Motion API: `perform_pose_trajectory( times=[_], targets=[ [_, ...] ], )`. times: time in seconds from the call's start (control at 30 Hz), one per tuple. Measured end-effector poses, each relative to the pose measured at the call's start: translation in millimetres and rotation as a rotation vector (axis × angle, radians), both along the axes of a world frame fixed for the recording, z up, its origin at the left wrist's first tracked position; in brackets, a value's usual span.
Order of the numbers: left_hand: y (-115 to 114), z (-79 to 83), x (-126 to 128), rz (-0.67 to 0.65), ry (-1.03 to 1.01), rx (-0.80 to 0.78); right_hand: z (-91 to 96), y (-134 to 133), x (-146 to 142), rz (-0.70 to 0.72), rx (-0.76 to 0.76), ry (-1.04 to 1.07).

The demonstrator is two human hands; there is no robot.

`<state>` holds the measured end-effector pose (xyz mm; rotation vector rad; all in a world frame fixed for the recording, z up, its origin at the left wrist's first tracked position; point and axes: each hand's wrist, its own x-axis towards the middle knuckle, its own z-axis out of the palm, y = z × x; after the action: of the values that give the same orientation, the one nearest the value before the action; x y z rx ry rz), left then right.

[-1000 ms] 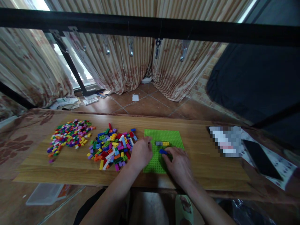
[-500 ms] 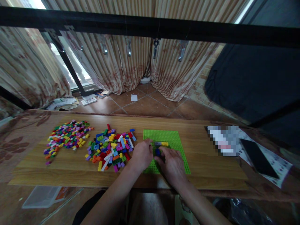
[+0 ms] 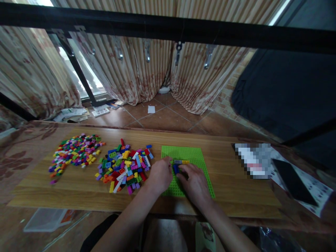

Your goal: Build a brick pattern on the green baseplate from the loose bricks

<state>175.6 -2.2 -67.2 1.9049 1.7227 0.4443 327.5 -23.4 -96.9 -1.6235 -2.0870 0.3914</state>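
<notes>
A green studded baseplate [image 3: 183,152] lies on the wooden board, with both hands over it. A grey brick [image 3: 177,162] and a yellow brick [image 3: 186,162] form a short row on the plate. Just below that row is a dark blue brick [image 3: 175,169]. My right hand [image 3: 195,183] has its thumb and index finger closed at the right side of the blue brick. My left hand [image 3: 160,176] is closed at the left, its fingertips close to the grey and blue bricks; whatever its curled fingers hold is hidden.
Left of the plate lies a pile of larger mixed bricks [image 3: 126,168], and beyond it a pile of smaller ones [image 3: 77,150]. A black phone [image 3: 294,182] rests on a printed sheet [image 3: 324,196] at the right. A dark bar [image 3: 162,28] crosses above the far side.
My right fingers have shifted slightly, and more of the blue brick shows. My left hand stays nearly in place. The whole view has moved a little.
</notes>
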Motion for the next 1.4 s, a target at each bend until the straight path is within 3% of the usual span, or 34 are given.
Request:
perform_pose_trajectory(
  times=[0.4,0.97,1.4],
  targets=[
    [-4.1,-7.1,5.3,0.004,-0.003,0.043,-1.2,-1.6,-2.5,-0.014,0.062,-0.044],
    [-3.6,-4.6,6.7,0.020,0.007,0.038,1.0,-0.5,0.3,-0.047,0.031,-0.056],
    [-3.4,-4.7,8.4,0.033,0.002,0.046,7.4,-4.5,0.3,-0.021,0.096,-0.076]
  ],
)
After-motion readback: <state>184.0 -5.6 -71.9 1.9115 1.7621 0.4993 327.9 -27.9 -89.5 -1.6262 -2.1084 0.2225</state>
